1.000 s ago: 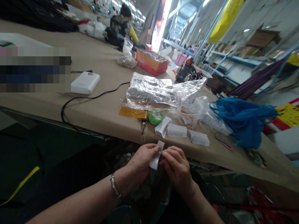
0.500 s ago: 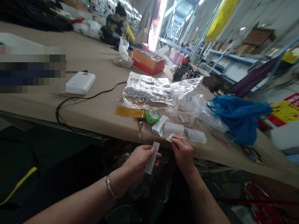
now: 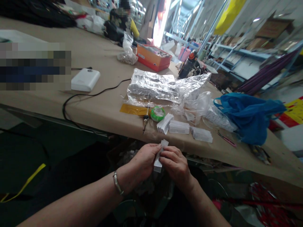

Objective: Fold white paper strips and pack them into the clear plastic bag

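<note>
Between both hands, just off the table's front edge, is a narrow translucent white strip [image 3: 158, 164]. My left hand [image 3: 145, 157] grips its left side, fingers closed. The fingers of my right hand [image 3: 174, 162] are pressed on the strip from the right; a second piece seems to lie against it, though the fingers partly hide this. Just beyond the hands are three stacks of white strips: a fanned one [image 3: 165, 123], a middle one [image 3: 179, 127] and a right one [image 3: 202, 134]. A green tape roll [image 3: 157, 113] and a soldering-iron-like tool [image 3: 145, 123] lie left of them.
Crinkled clear plastic packaging [image 3: 153, 86] lies behind the stacks. A blue bag [image 3: 251, 116] and pink scissors [image 3: 227, 139] are to the right. Farther back are an orange box [image 3: 152, 58] and a dark bottle [image 3: 187, 64]. A black cable [image 3: 94, 94] crosses the brown table [image 3: 113, 119]. A person sits behind.
My right hand has left the stacks and moved left to meet the strip in my left hand. The whole view has shifted slightly.
</note>
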### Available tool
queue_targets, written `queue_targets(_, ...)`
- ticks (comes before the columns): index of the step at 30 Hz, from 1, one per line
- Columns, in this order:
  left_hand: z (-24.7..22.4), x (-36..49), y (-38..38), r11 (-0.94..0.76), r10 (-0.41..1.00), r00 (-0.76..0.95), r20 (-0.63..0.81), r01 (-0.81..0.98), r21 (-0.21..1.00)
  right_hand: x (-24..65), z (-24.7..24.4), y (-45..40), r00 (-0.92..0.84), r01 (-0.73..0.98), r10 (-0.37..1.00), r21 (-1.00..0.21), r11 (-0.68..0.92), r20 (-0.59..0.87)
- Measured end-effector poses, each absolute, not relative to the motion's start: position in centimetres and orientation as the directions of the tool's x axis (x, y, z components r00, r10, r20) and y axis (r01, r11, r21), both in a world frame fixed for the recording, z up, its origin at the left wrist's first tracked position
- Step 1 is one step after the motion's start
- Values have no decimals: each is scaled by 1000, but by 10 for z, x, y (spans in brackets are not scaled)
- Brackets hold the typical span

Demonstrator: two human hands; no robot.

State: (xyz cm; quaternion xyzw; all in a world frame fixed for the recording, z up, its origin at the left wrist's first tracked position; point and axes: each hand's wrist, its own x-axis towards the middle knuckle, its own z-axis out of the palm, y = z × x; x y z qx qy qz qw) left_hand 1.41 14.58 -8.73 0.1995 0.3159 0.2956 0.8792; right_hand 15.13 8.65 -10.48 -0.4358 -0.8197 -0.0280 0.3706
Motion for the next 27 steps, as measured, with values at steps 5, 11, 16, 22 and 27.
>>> queue_targets(5, -89, 14, 145, 717, 665, 619, -418, -372, 589, 152, -100, 86, -367, 711, 680, -280, 645, 634)
queue_targets(11, -89, 18, 144, 755, 616, 655, -437, -334, 564, 156, -98, 79, -360, 695, 690, -314, 648, 628)
queue_targets(16, -87, 18, 144, 767, 599, 558, -574, -194, 612, 210, -99, 76, -46, 943, 761, -224, 248, 647)
queue_targets(22, -87, 20, 142, 775, 585, 535, -609, -149, 614, 273, -113, 68, 130, 986, 845, 24, -166, 519)
queue_targets(27, -87, 19, 140, 766, 588, 552, -592, -143, 627, 287, -116, 62, 89, 994, 800, -99, -38, 593)
